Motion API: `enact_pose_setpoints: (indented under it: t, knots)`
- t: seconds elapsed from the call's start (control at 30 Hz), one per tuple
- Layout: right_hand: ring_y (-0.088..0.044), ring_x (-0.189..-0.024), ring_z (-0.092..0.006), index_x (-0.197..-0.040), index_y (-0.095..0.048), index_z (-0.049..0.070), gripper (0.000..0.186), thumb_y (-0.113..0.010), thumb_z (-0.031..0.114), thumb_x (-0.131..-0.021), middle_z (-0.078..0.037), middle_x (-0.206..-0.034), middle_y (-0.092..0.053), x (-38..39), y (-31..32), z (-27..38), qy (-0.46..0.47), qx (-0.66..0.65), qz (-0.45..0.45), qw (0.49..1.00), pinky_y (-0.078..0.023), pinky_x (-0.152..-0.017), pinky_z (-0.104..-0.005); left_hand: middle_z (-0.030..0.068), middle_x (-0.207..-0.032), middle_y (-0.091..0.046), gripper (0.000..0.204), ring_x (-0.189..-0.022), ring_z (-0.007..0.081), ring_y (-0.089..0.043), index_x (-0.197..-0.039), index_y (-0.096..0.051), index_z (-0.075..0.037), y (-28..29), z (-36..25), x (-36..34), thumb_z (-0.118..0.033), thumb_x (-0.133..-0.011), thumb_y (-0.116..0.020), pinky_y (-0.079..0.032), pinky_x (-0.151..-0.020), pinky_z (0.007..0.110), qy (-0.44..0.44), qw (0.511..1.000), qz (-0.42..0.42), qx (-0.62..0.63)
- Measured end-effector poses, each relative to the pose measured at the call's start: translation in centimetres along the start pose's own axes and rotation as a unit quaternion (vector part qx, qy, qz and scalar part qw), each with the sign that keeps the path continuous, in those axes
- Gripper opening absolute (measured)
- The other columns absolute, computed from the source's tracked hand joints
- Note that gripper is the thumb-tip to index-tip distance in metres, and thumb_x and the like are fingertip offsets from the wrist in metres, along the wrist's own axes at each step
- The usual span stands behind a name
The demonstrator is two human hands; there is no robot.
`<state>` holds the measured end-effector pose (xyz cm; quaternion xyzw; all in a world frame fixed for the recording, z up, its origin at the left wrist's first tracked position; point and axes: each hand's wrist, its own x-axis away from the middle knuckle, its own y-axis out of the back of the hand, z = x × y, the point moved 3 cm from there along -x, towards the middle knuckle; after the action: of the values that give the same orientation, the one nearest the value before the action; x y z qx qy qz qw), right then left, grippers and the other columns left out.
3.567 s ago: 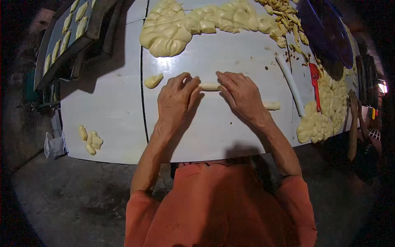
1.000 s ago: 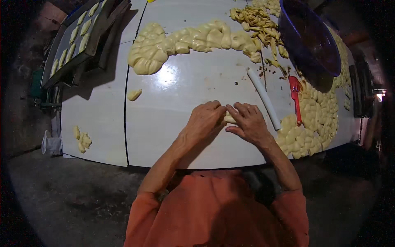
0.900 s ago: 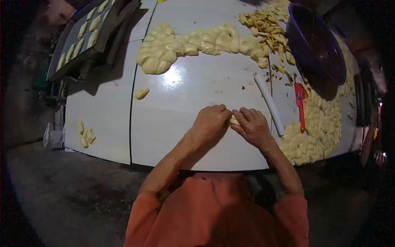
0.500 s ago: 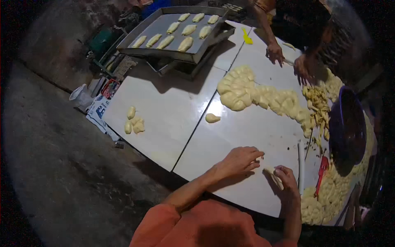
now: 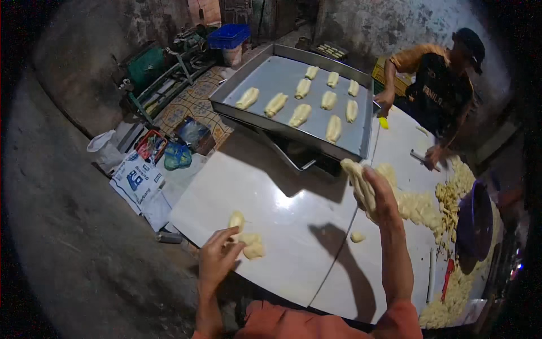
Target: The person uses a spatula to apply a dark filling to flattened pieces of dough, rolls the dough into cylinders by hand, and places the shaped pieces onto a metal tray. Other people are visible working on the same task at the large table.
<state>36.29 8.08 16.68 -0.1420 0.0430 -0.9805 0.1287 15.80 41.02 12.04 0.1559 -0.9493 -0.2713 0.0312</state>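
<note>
My right hand is raised near the front-right corner of the metal tray, fingers wrapped round a pale, ridged piece of shaped dough. My left hand is low at the left of the white table, fingers bent but apart at the edge of a few small dough lumps; it may be touching them. Several shaped dough pieces lie spaced out in the tray. A single dough lump sits on the table below my right hand.
A co-worker stands at the back right with a pale rod. Dough masses, a purple basin and a red spatula occupy the right. Bags, green machinery and a blue crate stand at left and back.
The view has swung left and up. My right hand has lifted the dough from the table toward the tray; my left hand has left it and moved left to the small lumps.
</note>
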Motion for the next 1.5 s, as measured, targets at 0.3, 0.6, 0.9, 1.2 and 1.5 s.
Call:
enact_pose_setpoints:
  t: [0.3,0.6,0.9,1.2,1.5]
  knots:
    - [-0.057,-0.066,-0.0147,-0.106,-0.07,0.0,0.061,-0.064,0.058,-0.093,-0.005,-0.082,-0.061,-29.5,-12.2,9.3,0.174,0.108,-0.052,0.977,-0.044,-0.053,-0.0325,0.009,-0.099,-0.064,0.036,-0.074,0.0116,-0.057,-0.126,-0.067,0.005,11.4,12.1,-2.0,-0.008,-0.093,-0.074,-0.047,-0.062,0.027,0.133,0.982,-0.119,0.064]
    - [-0.071,-0.08,-0.0348,-0.087,-0.072,-0.006,0.064,-0.056,0.056,-0.095,-0.024,-0.081,-0.069,-43.9,-15.1,5.4,0.234,0.531,-0.161,0.798,-0.053,-0.078,-0.0483,0.0143,-0.11,-0.07,0.051,-0.091,0.0225,-0.065,-0.129,-0.066,-0.003,12.8,22.2,0.2,-0.018,-0.081,-0.078,-0.053,-0.082,0.038,0.168,0.978,-0.124,-0.029]
    - [-0.072,-0.076,-0.0388,-0.088,-0.073,-0.005,0.061,-0.061,0.055,-0.093,-0.027,-0.077,-0.07,-47.8,-13.2,6.2,0.174,0.663,-0.193,0.703,-0.054,-0.072,-0.0475,0.0173,-0.14,-0.057,0.041,-0.118,0.0352,-0.061,-0.138,-0.059,-0.015,12.0,31.7,2.5,-0.021,-0.097,-0.064,-0.049,-0.097,0.052,0.234,0.971,-0.043,0.005]
    - [-0.07,-0.086,-0.0418,-0.098,-0.073,0.001,0.031,-0.066,0.03,-0.089,-0.023,-0.092,-0.072,-50.8,-12.8,5.7,0.281,0.678,-0.045,0.677,-0.054,-0.074,-0.0462,0.0151,-0.104,-0.071,0.029,-0.085,0.027,-0.067,-0.121,-0.069,-0.014,13.4,19.6,-1.5,-0.021,-0.093,-0.074,-0.055,-0.071,0.04,0.209,0.97,-0.077,-0.1]
    - [-0.073,-0.087,-0.0385,-0.098,-0.076,0.001,0.042,-0.064,0.042,-0.095,-0.024,-0.09,-0.074,-49.4,-13.1,6.8,0.235,0.663,-0.095,0.704,-0.056,-0.078,-0.0462,0.0124,-0.096,-0.069,0.046,-0.085,0.0282,-0.063,-0.125,-0.066,-0.006,12.8,21.8,0.5,-0.038,-0.094,-0.076,-0.053,-0.076,0.045,0.17,0.971,-0.134,-0.105]
